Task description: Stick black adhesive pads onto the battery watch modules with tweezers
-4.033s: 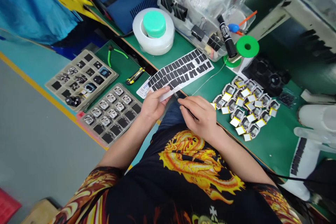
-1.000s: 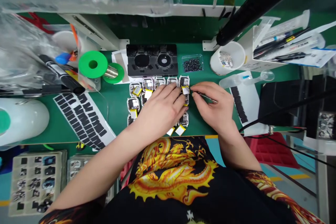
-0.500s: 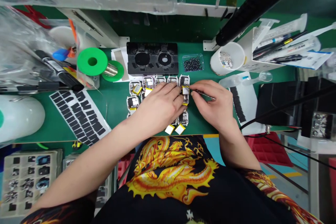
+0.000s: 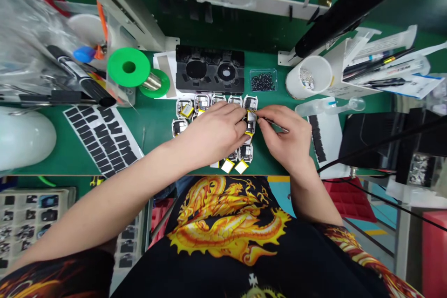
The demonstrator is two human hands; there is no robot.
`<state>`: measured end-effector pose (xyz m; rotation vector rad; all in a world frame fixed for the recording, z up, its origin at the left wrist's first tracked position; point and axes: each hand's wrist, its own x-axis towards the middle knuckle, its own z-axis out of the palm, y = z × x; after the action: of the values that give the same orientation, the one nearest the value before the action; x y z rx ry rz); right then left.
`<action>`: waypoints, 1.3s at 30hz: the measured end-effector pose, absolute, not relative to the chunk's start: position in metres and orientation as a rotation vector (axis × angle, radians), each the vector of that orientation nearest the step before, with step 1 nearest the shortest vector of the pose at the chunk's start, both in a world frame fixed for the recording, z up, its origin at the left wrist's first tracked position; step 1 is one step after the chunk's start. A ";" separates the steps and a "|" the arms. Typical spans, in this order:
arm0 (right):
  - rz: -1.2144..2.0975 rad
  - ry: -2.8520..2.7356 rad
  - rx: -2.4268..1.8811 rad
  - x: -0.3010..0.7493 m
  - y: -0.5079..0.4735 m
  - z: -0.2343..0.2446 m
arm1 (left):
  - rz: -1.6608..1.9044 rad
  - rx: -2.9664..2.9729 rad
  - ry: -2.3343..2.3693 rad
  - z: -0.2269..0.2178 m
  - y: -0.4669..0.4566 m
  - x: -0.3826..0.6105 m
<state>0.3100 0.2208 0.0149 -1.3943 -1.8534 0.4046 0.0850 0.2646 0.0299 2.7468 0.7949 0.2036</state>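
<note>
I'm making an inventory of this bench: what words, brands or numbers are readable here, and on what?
Nothing reads with certainty.
Marker: pale print, too blurred.
White box: dark marks, too small.
White tube: print, too blurred.

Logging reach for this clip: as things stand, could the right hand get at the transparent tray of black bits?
Probably yes: the transparent tray lies just beyond the right hand, with only green worktop showing between them. The thin tool in its grip might hamper picking.
</note>
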 end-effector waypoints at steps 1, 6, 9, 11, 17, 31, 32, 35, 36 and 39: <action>0.401 -1.850 -1.397 0.310 0.220 0.014 | 0.215 2.750 0.787 0.030 0.265 0.085; 0.381 -1.842 -1.384 0.309 0.220 0.013 | 0.212 2.746 0.763 0.029 0.269 0.084; 0.366 -1.840 -1.381 0.309 0.219 0.012 | 0.207 2.713 0.769 0.029 0.272 0.084; 0.352 -1.833 -1.372 0.308 0.219 0.012 | 0.224 2.688 0.767 0.029 0.275 0.085; 0.278 -1.797 -1.324 0.310 0.221 0.009 | 0.178 2.652 0.748 0.034 0.283 0.087; 0.281 -1.769 -1.394 0.307 0.223 0.008 | 0.190 2.741 0.713 0.030 0.284 0.090; 0.281 -1.773 -1.386 0.308 0.223 0.008 | 0.169 2.751 0.714 0.030 0.284 0.091; 0.268 -1.762 -1.377 0.308 0.223 0.008 | 0.125 2.763 0.709 0.031 0.286 0.093; 0.264 -1.755 -1.383 0.308 0.223 0.008 | 0.116 2.760 0.712 0.031 0.286 0.094; 0.262 -1.738 -1.399 0.309 0.224 0.008 | 0.088 2.757 0.727 0.033 0.287 0.096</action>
<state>0.3091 0.2235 0.0078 -1.3993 -1.7384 0.2622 0.0962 0.2869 0.0326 2.7566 0.7273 0.0883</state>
